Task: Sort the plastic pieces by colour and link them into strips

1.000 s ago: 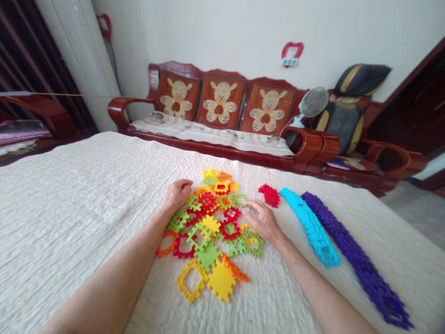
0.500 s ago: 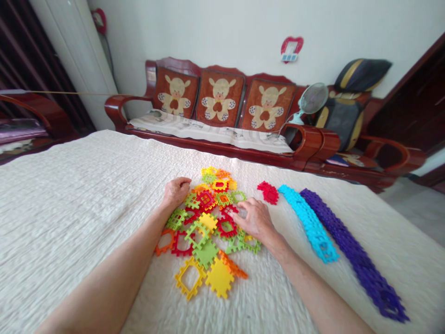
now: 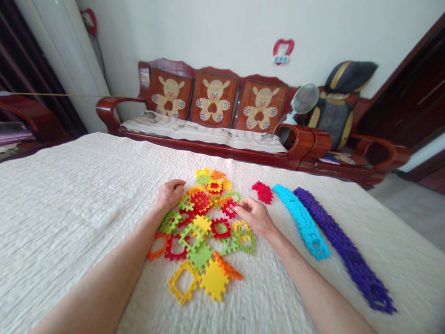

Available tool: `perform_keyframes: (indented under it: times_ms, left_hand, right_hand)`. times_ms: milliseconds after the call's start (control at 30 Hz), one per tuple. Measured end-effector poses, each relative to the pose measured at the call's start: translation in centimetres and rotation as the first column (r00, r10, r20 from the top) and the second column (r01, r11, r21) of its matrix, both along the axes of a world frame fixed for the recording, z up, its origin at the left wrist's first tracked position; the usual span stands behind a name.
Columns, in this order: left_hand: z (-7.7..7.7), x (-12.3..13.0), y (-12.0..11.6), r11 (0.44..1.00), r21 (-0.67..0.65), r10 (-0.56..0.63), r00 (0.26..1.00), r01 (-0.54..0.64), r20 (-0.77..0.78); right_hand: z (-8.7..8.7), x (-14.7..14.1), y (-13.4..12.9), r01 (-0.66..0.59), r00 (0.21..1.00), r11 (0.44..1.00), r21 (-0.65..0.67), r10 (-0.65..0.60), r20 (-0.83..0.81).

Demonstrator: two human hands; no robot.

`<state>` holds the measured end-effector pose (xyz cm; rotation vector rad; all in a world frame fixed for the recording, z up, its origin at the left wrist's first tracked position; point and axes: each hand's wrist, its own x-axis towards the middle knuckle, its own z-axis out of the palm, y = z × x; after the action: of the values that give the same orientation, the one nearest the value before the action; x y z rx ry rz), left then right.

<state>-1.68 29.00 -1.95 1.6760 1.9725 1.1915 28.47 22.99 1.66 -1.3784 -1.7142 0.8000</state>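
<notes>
My right hand pinches the corner of a red window-pattern interlocking tile at the right side of a loose pile. Curled at the pile's upper left edge is my left hand; whatever its fingers hold, if anything, is hidden. The pile mixes red, green, yellow and orange plastic tiles with notched edges, some solid, some framed. Nearest to me lie a yellow frame tile, a solid yellow tile and an orange tile leaning on edge. A red frame tile rests left of my right wrist.
Right of the pile lie a few red tiles, a long row of light-blue tiles and a longer purple row. A cream quilted cover spreads under everything. Beyond stand a wooden sofa and a small fan.
My right hand has closed on the red window-pattern tile and raised it slightly from the pile. The tiles beneath have shifted. My left hand stays by the pile; the whole view has swung slightly.
</notes>
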Motion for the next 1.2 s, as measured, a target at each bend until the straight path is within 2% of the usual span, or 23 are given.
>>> perform_keyframes:
  times_ms: [67,133,233,300,400,567,667,733,933,1067,1200]
  left_hand:
    - [0.0,0.0,0.0,1.0,-0.003,-0.003,1.0,0.003,-0.002]
    - [0.1,0.0,0.0,1.0,-0.012,-0.004,1.0,0.004,0.001]
    - [0.1,-0.1,0.0,1.0,-0.027,-0.001,1.0,0.001,0.002]
    - [0.0,-0.1,0.1,1.0,-0.028,0.0,1.0,0.0,0.004]
    - [-0.2,-0.2,0.2,1.0,-0.024,0.005,1.0,-0.005,0.002]
    - [0.0,-0.2,0.1,0.999,-0.047,0.019,1.0,-0.019,0.004]
    - [0.3,-0.2,0.0,0.998,-0.052,0.026,1.0,-0.026,0.005]
    - [0.4,-0.1,-0.1,0.998,-0.054,0.025,1.0,-0.025,0.008]
    - [0.4,-0.1,0.0,0.997,-0.066,0.032,0.999,-0.03,0.03]
    - [0.1,-0.3,0.2,0.997,-0.065,0.034,0.999,-0.033,0.015]
    - [0.0,-0.5,0.2,0.997,-0.072,0.023,1.0,-0.022,0.007]
  right_hand:
    - [0.2,0.8,0.1,0.004,0.999,0.999,0.044,-0.002,-0.052]
    - [0.4,1.8,0.3,0.018,0.999,0.989,0.146,-0.012,-0.042]
    - [0.3,3.6,0.6,-0.004,0.999,0.934,0.356,-0.016,0.052]
    - [0.0,4.7,0.8,-0.073,0.991,0.903,0.424,0.018,0.132]
    - [-0.4,5.9,1.1,-0.195,0.968,0.896,0.398,0.111,0.224]
    - [-0.4,6.5,1.4,-0.288,0.944,0.875,0.389,0.19,0.271]
    - [0.1,6.5,1.2,-0.28,0.933,0.868,0.411,0.145,0.33]
    - [0.5,6.3,0.9,-0.261,0.919,0.882,0.393,0.102,0.382]
    - [1.4,5.4,-0.4,-0.3,0.806,0.938,0.172,0.153,0.572]
    - [1.6,5.0,-0.7,-0.271,0.785,0.952,0.145,0.131,0.606]
    - [1.9,5.5,-0.5,-0.297,0.781,0.943,0.146,0.152,0.606]
